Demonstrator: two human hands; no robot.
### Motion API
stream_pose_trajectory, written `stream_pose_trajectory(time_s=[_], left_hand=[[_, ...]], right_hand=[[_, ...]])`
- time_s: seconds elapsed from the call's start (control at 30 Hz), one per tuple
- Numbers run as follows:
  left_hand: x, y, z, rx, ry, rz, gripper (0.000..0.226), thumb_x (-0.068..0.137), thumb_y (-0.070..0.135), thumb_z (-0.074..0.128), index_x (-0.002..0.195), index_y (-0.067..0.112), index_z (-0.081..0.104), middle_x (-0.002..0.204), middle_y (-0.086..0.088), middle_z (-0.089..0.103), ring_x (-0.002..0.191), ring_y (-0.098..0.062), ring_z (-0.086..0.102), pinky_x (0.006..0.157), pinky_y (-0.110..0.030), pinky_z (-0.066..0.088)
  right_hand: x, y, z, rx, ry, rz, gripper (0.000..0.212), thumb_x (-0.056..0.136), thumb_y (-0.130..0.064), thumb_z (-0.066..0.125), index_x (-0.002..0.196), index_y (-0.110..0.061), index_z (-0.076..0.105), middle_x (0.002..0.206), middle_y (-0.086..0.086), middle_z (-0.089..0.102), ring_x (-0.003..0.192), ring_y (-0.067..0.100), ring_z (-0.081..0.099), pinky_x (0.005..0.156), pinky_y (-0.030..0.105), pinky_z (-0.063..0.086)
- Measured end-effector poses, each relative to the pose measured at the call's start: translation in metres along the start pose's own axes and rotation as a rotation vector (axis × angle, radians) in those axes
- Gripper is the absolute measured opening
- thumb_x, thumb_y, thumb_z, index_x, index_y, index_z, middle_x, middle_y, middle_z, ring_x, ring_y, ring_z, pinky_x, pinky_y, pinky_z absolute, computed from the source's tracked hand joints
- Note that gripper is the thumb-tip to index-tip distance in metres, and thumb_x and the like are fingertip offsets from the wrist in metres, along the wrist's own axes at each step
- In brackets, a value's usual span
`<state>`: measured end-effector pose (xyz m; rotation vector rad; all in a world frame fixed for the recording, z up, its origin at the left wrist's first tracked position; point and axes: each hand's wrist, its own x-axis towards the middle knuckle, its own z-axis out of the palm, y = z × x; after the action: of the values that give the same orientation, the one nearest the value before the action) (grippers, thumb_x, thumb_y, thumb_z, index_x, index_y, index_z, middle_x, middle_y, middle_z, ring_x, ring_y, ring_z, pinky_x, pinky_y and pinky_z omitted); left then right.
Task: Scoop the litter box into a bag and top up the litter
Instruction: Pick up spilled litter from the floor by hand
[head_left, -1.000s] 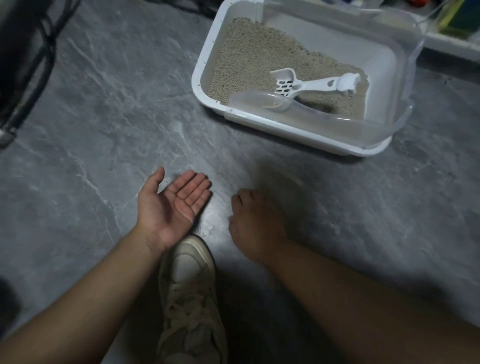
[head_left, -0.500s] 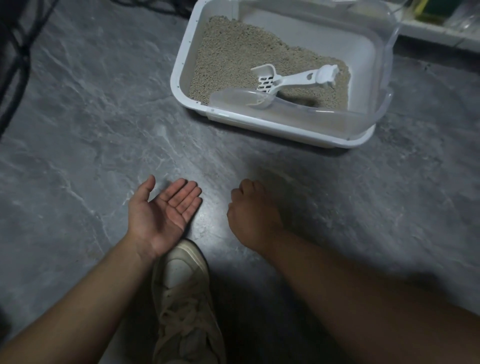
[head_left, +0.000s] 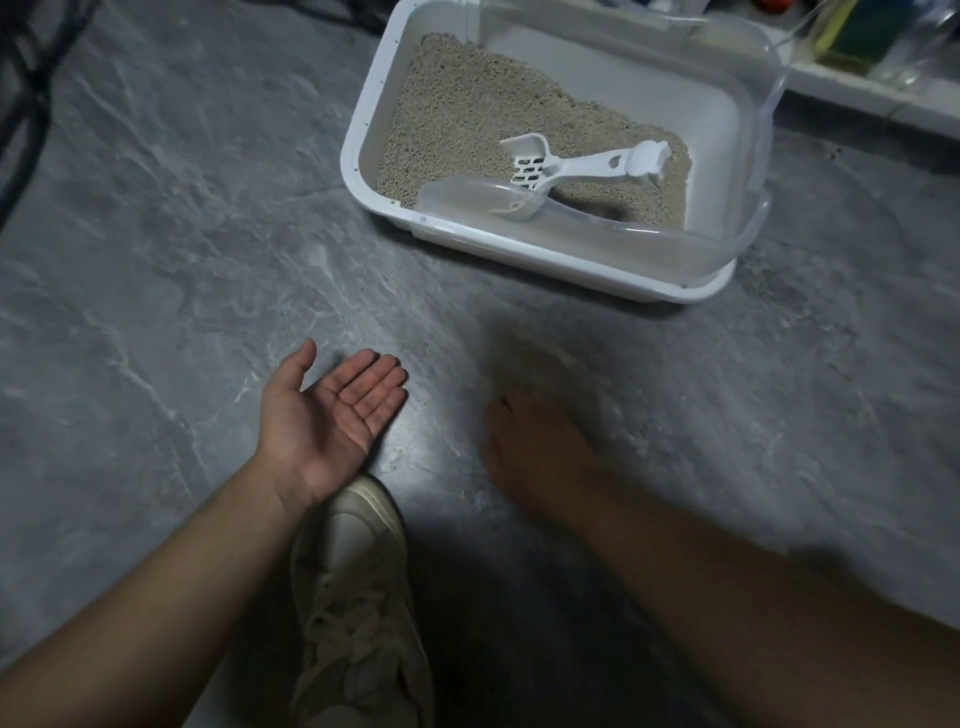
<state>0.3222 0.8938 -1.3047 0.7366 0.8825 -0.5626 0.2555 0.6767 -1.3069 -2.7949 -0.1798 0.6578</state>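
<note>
Litter box, white rectangular plastic with a clear raised guard round its rim, sitting toward the far right of the grey marbled stone-look floor, hard by a low white ledge at the floor's far edge. Inside, beige granular litter heaped toward the left and near walls, bare white bottom showing at the far right. Lying on the litter near the box's front wall, a white slotted plastic scoop, basket to the left, handle to the right, untouched. Well short of the box, over the near middle of the floor: left hand palm up, fingers straight and together, thumb out, holding nothing; right hand palm down, blurred, fingers seemingly loosely bent with nothing in them, though too smeared to settle firmly. Between the forearms, a beige laced sneaker planted on the floor. Compared with half a second and a full second back, only the framing shifted, box sliding slightly in the view; hands in much the same pose, left palm up, right palm down, scoop exactly where it lay. Probably still before the first scoop: no bag anywhere in sight, no fresh litter supply identifiable, so likely a bag to fetch or the scoop handle to reach for next.
</note>
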Motion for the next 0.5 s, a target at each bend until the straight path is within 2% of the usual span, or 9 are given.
stream_pose_trajectory(time_s=[0.1,0.23,0.43,0.5], left_hand=[[0.000,-0.001,0.002,0.005,0.003,-0.007,0.068,0.097,0.054,0.051,0.136,-0.001,0.057,0.129,-0.024,0.069,0.118,-0.038,0.069,0.112,-0.049,0.046],[0.001,-0.001,0.002,0.019,0.007,-0.009,0.068,0.097,0.054,0.051,0.136,-0.001,0.057,0.129,-0.024,0.069,0.118,-0.038,0.069,0.111,-0.049,0.046],[0.003,-0.002,0.003,0.027,0.011,-0.016,0.067,0.097,0.054,0.051,0.135,-0.001,0.058,0.128,-0.024,0.069,0.117,-0.038,0.069,0.109,-0.048,0.048],[0.003,-0.001,0.001,0.019,0.014,-0.013,0.066,0.098,0.054,0.051,0.134,-0.001,0.058,0.128,-0.024,0.069,0.117,-0.038,0.069,0.109,-0.048,0.048]], right_hand=[[0.002,-0.008,0.006,-0.011,0.013,-0.004,0.037,0.085,-0.027,0.044,0.107,-0.004,0.062,0.114,0.020,0.058,0.105,0.038,0.056,0.089,0.043,0.047],[0.031,-0.022,-0.002,0.023,0.076,-0.028,0.026,0.082,-0.022,0.055,0.101,-0.005,0.060,0.113,0.017,0.055,0.105,0.036,0.051,0.088,0.044,0.043],[0.072,-0.026,-0.019,0.063,0.086,-0.022,0.023,0.089,-0.021,0.055,0.107,-0.006,0.058,0.120,0.016,0.050,0.110,0.036,0.048,0.082,0.037,0.034],[0.077,-0.025,-0.022,0.156,0.133,0.072,0.027,0.089,-0.018,0.055,0.112,-0.005,0.056,0.122,0.019,0.050,0.111,0.036,0.049,0.089,0.038,0.037]])
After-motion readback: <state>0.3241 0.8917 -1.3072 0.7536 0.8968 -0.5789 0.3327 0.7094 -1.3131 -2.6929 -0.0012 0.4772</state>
